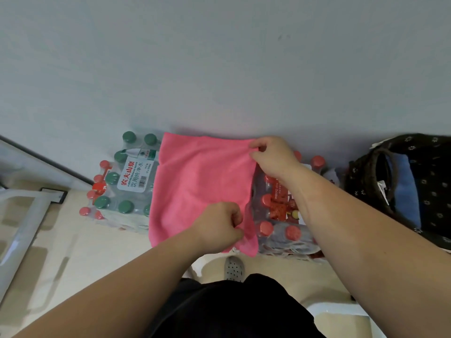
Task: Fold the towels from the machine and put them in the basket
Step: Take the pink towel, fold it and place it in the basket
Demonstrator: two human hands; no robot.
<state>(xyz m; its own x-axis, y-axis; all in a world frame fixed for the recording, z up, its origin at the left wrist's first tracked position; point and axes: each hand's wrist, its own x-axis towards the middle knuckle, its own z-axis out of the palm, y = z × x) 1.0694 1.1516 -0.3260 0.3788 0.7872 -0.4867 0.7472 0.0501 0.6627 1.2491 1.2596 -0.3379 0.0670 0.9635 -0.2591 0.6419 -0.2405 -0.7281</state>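
Lying spread over water-bottle packs (pixel 127 181), centre frame: pink towel (pixel 195 186), judged mid-fold, not yet basketed. Sitting in basket (pixel 361 181), right edge: blue cloth (pixel 406 191), probably a finished towel. Left hand (pixel 219 226) fingers (pixel 235 217) curled, pinching towel's lower right edge; right hand (pixel 273 156) fingers pinching upper right corner.

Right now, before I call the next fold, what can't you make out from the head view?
Head view only:
- pink towel: layer count unclear; left hand and right hand cover the pinched edges.
- basket: cut off by the right edge; its rim hides part of the blue cloth inside.
- bottle packs: middle hidden under the towel.
- machine: out of frame.
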